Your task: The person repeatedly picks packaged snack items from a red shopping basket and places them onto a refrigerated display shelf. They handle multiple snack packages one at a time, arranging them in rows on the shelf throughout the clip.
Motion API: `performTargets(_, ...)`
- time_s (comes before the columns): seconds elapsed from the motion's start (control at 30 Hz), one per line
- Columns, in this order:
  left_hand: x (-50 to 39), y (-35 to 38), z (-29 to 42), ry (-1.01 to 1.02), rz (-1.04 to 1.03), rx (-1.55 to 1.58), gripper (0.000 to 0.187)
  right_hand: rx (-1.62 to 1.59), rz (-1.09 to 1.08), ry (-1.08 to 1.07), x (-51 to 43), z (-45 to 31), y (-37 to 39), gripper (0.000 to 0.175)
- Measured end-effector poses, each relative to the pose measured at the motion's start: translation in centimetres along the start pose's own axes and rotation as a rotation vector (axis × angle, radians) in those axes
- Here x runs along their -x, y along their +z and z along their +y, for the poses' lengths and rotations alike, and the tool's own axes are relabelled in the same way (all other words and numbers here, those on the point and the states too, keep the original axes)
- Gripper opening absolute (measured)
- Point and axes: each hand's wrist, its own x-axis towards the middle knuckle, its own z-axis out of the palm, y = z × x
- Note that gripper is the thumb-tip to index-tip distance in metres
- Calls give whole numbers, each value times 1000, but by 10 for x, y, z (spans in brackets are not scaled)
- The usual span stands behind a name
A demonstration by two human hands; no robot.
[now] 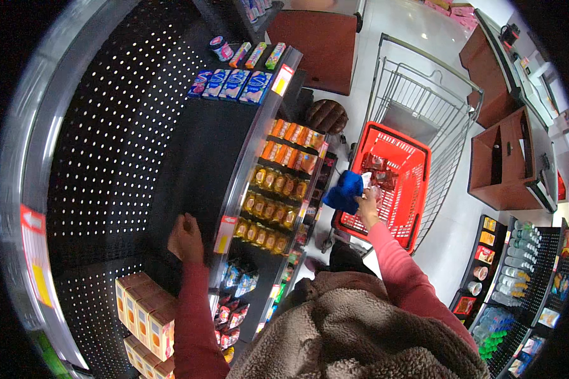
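Note:
My right hand [369, 208] grips a bunched blue cloth [344, 192] at the near left part of a red plastic shopping basket [421, 199]. Inside the basket lie several small dark red packets [377, 163]. A small white item [366, 179] shows beside the cloth; whether my hand also holds it is unclear. Over a black metal shelf [208, 137] at the left, my left hand [187, 239] has its fingers curled, and its palm side is hidden. Boxed biscuits or similar cartons [147, 317] stand on the shelf just below my left wrist.
The basket rests on a metal shopping cart [408, 94]. Blue gum packs [232, 86] stand at the shelf's far end. Lower tiers carry orange packs [291, 132] and yellow-wrapped goods [277, 182]. A round brown stool [328, 116] and wooden counters [507, 166] lie beyond; bottles [517, 256] fill a right-hand rack.

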Motion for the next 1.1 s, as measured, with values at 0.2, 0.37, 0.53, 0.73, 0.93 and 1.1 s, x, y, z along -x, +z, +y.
performTargets(0.2,-1,-2,-4,-38,-43,53,31,-35,1,97,-15,55,-8,50)
performTargets(0.37,0,-4,-4,-37,-85,-9,31,514,-162,-251,-10,52,-21,42)
performTargets(0.53,2,-2,-8,-68,-90,-69,26,131,-278,332,-5,56,-47,32)
performTargets(0.73,7,2,-22,-12,-41,-44,24,124,-61,339,-13,80,-120,21)
performTargets(0.93,4,1,-21,14,-63,29,28,610,-33,265,-17,106,-146,20)
performTargets(1.1,3,2,-20,62,-48,-15,31,947,-131,100,-22,121,-123,26)
